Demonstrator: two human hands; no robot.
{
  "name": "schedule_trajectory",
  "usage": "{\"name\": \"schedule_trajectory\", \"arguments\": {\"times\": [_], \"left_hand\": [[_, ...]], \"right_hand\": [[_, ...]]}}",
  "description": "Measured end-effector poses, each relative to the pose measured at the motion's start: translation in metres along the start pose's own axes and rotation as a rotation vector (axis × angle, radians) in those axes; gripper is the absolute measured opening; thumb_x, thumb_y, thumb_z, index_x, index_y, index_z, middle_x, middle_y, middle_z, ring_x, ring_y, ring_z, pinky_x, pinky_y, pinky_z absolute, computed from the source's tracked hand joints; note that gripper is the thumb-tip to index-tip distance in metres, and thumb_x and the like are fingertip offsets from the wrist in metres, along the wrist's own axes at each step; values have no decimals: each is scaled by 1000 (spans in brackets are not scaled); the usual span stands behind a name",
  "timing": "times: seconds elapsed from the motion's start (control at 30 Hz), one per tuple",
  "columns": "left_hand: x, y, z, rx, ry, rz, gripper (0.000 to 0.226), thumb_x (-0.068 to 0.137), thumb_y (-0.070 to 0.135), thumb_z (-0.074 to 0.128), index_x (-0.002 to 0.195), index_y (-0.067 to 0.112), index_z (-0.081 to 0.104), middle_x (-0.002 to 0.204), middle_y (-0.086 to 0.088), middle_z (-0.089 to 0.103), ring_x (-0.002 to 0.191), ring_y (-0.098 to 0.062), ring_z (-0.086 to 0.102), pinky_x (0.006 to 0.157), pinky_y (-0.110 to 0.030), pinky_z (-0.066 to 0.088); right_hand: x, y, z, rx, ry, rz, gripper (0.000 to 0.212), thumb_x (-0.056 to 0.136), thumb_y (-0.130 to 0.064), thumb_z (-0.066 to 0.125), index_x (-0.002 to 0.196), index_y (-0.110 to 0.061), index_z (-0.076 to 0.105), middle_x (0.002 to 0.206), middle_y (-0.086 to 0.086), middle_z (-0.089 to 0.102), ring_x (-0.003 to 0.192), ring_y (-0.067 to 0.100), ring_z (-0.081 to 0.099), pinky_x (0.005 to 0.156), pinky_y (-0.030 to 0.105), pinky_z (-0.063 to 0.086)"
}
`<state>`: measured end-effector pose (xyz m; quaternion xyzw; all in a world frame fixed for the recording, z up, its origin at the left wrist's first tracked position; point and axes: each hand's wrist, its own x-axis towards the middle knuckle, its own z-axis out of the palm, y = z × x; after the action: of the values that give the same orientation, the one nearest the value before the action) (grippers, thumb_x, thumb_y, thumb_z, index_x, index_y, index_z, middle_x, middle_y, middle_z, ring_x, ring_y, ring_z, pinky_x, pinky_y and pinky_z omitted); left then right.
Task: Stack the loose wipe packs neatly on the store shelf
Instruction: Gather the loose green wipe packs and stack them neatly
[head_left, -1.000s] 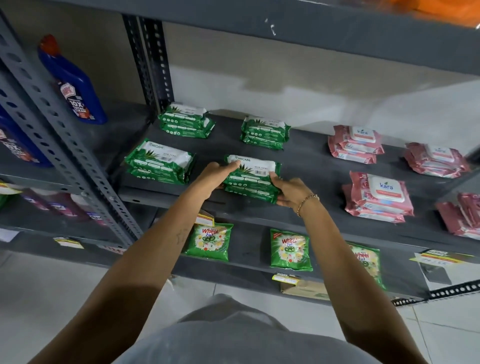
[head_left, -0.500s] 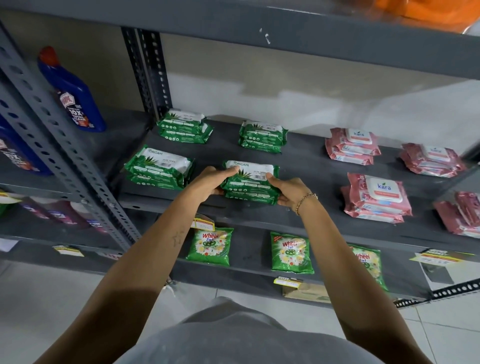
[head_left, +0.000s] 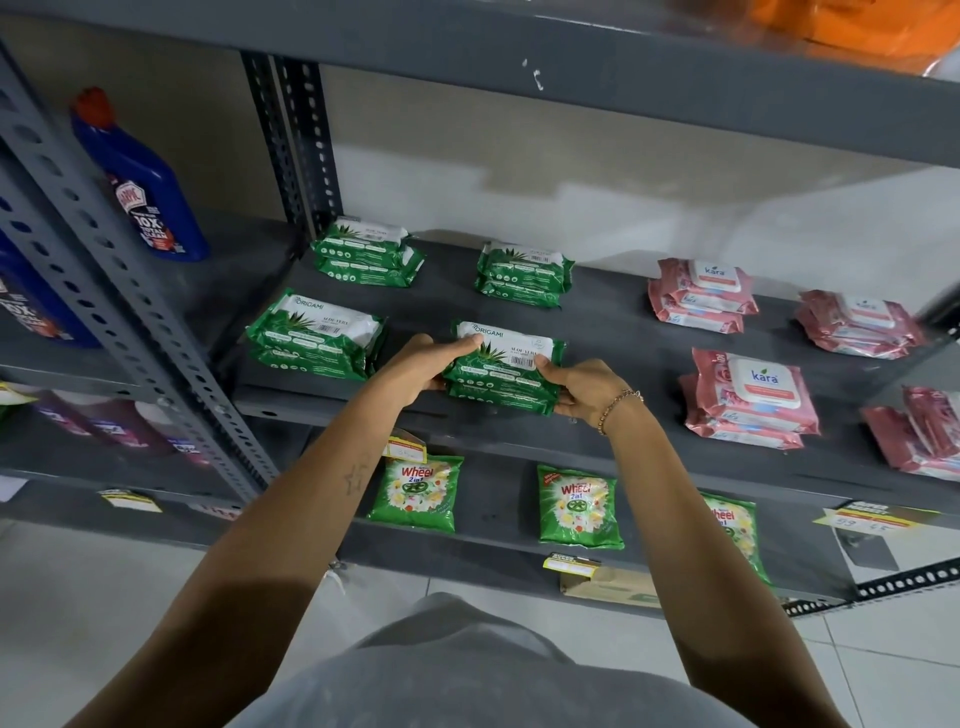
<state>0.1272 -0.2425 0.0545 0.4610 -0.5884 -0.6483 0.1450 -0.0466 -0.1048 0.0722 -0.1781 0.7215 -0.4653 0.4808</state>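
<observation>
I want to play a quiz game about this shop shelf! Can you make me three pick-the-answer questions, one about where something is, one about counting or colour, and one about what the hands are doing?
1. Where is the blue bottle?
A. left of the green wipe packs
B. among the pink packs
C. on the floor

2. How many stacks of green wipe packs sit on the shelf?
A. two
B. four
C. six

3. What are the hands doing?
A. hanging empty
B. pressing one green stack from both sides
C. lifting a pink pack

Answers:
1 A: the blue bottle stands on the next shelf section, left of the green packs.
2 B: two stacks at the back, two in front on the shelf.
3 B: the left hand and right hand flank the front green stack.
</observation>
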Motion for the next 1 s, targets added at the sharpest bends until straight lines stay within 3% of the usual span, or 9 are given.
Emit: {"name": "schedule_trajectory", "arguments": {"times": [0.1, 0.2, 0.27, 0.4, 0.53, 0.67, 0.8, 0.93, 1.0], "left_hand": [[0, -2, 2, -1, -4, 12, 71, 69, 59, 74, 121, 12, 62, 144, -6, 50, 133, -24, 42, 98, -38, 40], [0, -3, 4, -11, 9, 4, 42, 69, 58, 74, 92, 24, 65, 142, -7, 52, 131, -24, 43, 92, -35, 40], [0, -4, 4, -15, 22, 1, 38, 69, 58, 75, 84, 26, 63, 142, -7, 52, 132, -25, 43, 93, -36, 40], [-1, -5, 5, -29, 6, 12, 62, 65, 62, 75, 109, 18, 65, 142, -5, 51, 134, -23, 41, 93, -35, 40], [-1, -3, 9, -24, -6, 17, 78, 64, 65, 73, 122, 14, 62, 143, -5, 51, 133, -23, 43, 97, -36, 41], [-1, -4, 13, -5, 0, 18, 79, 66, 67, 70, 123, 14, 61, 138, -5, 54, 130, -24, 45, 106, -42, 40], [-3, -4, 15, 68, 54, 4, 102, 65, 74, 63, 138, 5, 46, 139, -9, 50, 127, -27, 47, 106, -46, 40], [-2, -1, 12, 77, 36, 50, 63, 72, 64, 67, 103, 10, 63, 103, -7, 52, 95, -19, 51, 85, -38, 47], [-4, 0, 10, 75, 36, 60, 52, 73, 62, 68, 96, 15, 61, 98, -6, 49, 90, -19, 48, 78, -36, 45]], "right_hand": [[0, 1, -1, 7, -1, -4, 28, 77, -29, 75, 88, -7, 62, 107, 10, 67, 100, 21, 63, 74, 30, 53], [1, 1, -1, 2, 2, -5, 27, 77, -29, 75, 86, -7, 61, 96, 6, 65, 92, 18, 60, 69, 28, 51], [1, 0, -2, -4, 8, 0, 27, 77, -29, 75, 85, -7, 62, 90, 4, 65, 89, 16, 60, 71, 29, 51], [-2, -1, -3, 7, -10, -2, 23, 78, -27, 74, 82, -8, 62, 71, -2, 67, 60, 5, 62, 60, 24, 52], [-2, 0, -7, -3, -3, -6, 27, 77, -30, 75, 86, -8, 62, 95, 6, 68, 91, 18, 63, 76, 31, 53], [-4, 1, -11, -10, 0, -14, 26, 78, -31, 74, 85, -9, 62, 91, 5, 69, 86, 17, 63, 71, 29, 53], [-6, 0, -12, -33, -25, -19, 31, 78, -37, 72, 89, -10, 62, 100, 6, 69, 88, 14, 65, 70, 25, 52], [-8, 0, -13, -54, -28, -39, 33, 78, -38, 72, 92, -10, 62, 116, 8, 65, 109, 21, 60, 89, 32, 51], [-8, 0, -11, -48, -34, -37, 34, 78, -38, 71, 94, -9, 62, 117, 9, 65, 112, 22, 59, 86, 31, 52]]}}
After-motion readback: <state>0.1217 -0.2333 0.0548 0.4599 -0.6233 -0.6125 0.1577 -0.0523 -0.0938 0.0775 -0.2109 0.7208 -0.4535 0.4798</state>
